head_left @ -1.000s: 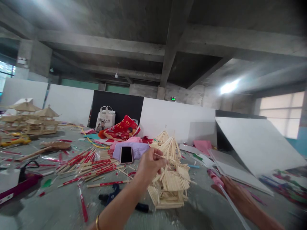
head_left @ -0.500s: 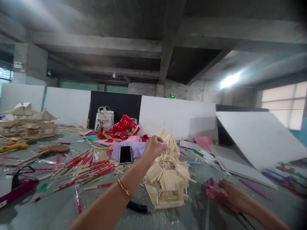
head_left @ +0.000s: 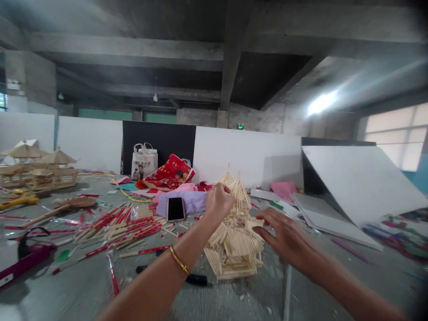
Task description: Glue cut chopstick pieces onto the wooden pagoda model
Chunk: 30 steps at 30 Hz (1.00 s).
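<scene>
A model pavilion (head_left: pixel 239 249) made of pale wooden sticks, with pointed roofs, stands upright on the grey table in front of me. My left hand (head_left: pixel 219 200), a gold bangle on its wrist, is at the upper left of the model. Its fingers are pinched together beside the pointed roofs, and what they hold is hidden. To the right of the model, my right hand (head_left: pixel 284 229) reaches in with thumb and fingers apart. Nothing shows in it, and its fingertips are close to the model's right-hand roof edge.
Red-and-pale sticks (head_left: pixel 133 229) lie scattered to the left, near a phone (head_left: pixel 175 209) on purple cloth. A dark-handled tool (head_left: pixel 196 279) lies under my left forearm. Finished pavilions (head_left: pixel 55 169) stand far left, beyond yellow scissors (head_left: pixel 23 199). White boards (head_left: pixel 334 218) lean at right.
My right hand has let go of the pink tool at the right and moved up and left to the model. My left hand stays at the roofs. The view has shifted slightly.
</scene>
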Tool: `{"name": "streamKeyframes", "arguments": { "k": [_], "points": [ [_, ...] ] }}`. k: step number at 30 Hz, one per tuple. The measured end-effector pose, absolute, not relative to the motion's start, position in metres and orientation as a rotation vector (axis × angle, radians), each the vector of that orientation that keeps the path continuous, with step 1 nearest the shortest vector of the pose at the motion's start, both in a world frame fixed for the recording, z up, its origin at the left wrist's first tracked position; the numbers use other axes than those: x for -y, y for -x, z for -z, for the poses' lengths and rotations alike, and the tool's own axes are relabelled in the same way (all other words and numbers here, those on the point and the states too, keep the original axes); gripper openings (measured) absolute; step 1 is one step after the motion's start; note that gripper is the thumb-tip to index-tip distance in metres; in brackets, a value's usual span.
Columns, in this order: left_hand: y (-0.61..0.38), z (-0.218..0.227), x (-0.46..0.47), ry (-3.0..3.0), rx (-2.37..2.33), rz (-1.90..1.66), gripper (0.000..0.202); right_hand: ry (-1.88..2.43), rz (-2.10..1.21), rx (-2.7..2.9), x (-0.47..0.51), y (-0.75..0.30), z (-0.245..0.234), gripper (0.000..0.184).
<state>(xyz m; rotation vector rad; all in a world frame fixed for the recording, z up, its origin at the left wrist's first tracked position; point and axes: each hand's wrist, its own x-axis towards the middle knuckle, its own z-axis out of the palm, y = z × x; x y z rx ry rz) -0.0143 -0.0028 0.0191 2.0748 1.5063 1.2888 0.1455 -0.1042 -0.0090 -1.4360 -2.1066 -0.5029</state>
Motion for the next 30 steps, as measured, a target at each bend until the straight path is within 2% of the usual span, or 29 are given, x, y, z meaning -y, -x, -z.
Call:
{"name": "streamKeyframes", "arguments": {
  "k": [12, 30],
  "points": [
    [0.004, -0.008, 0.004, -2.048, -1.511, -1.350, 0.023, 1.334, 1.010, 2.058, 0.070, -0.116, 0.013, 0.013],
    [0.003, 0.000, 0.000, -2.140, -1.496, -1.344, 0.026, 1.305, 1.119, 2.035, 0.059, -0.113, 0.016, 0.012]
  ]
}}
